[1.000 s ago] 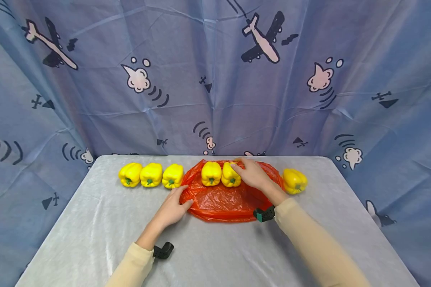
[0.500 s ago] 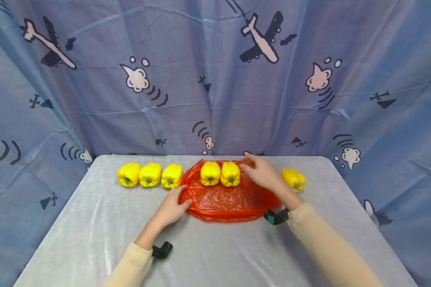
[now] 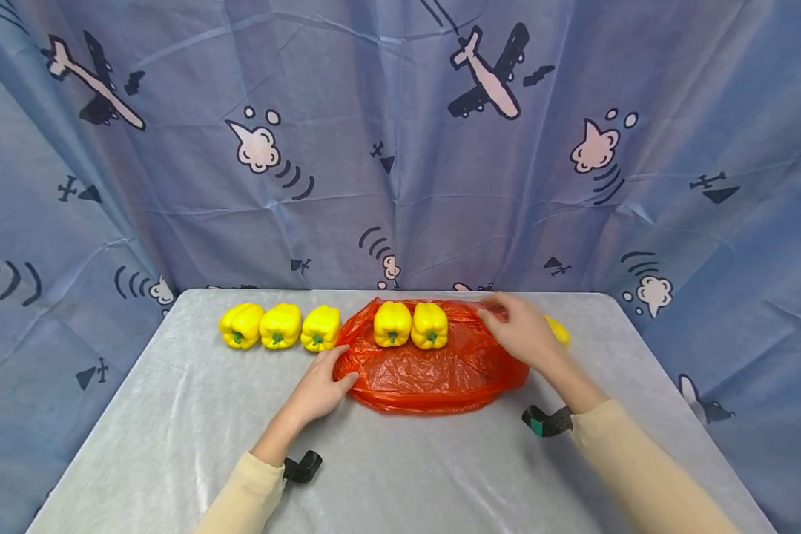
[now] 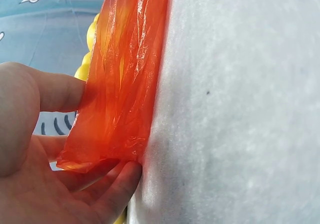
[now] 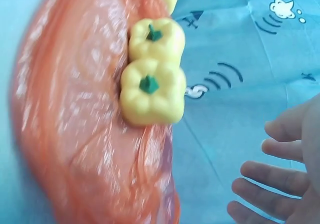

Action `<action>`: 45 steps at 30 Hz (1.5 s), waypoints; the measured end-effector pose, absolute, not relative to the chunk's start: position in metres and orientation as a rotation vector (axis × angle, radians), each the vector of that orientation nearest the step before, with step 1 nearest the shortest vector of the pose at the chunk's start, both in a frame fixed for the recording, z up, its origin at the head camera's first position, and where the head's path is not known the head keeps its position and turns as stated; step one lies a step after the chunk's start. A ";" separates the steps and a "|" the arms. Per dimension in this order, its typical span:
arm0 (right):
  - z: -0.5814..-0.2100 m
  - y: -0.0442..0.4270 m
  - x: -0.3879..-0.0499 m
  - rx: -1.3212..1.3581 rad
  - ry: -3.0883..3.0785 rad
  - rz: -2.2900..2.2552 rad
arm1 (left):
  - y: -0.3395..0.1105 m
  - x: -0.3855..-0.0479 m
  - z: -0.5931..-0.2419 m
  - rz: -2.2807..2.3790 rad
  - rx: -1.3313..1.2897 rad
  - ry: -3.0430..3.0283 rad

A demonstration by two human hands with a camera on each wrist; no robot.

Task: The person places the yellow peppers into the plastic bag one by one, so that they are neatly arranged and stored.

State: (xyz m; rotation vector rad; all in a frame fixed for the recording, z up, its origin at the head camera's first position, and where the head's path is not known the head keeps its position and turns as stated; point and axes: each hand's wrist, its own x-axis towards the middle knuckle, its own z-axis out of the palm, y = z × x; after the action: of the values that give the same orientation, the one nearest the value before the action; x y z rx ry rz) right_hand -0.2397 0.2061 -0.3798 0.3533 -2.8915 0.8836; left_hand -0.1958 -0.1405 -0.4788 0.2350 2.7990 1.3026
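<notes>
A red plastic bag [image 3: 410, 374] lies spread on the table with two yellow bell peppers [image 3: 392, 324] standing side by side on it. My left hand [image 3: 317, 386] holds the bag's left end, thumb and fingers bent around its edge; the left wrist view shows the thin film [image 4: 120, 84] between them. Over the bag's right end hovers my right hand [image 3: 521, 330], its fingers loosely bent and holding nothing. It partly hides one more yellow bell pepper [image 3: 558, 331] to the right. In the right wrist view the hand [image 5: 280, 169] stands apart from the peppers [image 5: 152, 92].
Three more yellow bell peppers [image 3: 280, 325] stand in a row left of the bag. The table has a pale grey cover [image 3: 400, 475]. A blue patterned curtain [image 3: 400, 148] hangs close behind the table's back edge and along the sides.
My right hand has let go of the right-hand pepper on the bag and moved right, toward the lone pepper, now covering part of it. The left hand has stayed in place.
</notes>
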 end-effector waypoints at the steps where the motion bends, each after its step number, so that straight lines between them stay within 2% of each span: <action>1: -0.381 0.210 -0.239 0.347 -2.887 0.856 | -0.140 -0.196 -0.479 1.303 0.234 2.797; 19: -0.400 0.288 -0.246 0.109 -2.851 0.806 | -0.140 -0.196 -0.479 1.296 0.233 2.809; 45: -0.444 0.322 -0.258 0.023 -2.911 1.024 | -0.140 -0.196 -0.479 1.296 0.234 2.802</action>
State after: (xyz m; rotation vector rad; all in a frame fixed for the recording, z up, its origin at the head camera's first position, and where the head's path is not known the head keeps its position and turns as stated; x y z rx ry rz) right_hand -0.2575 0.3215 -0.4438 0.0232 -2.9114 1.0244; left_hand -0.1957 -0.1400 -0.4793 0.2342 2.8022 1.2958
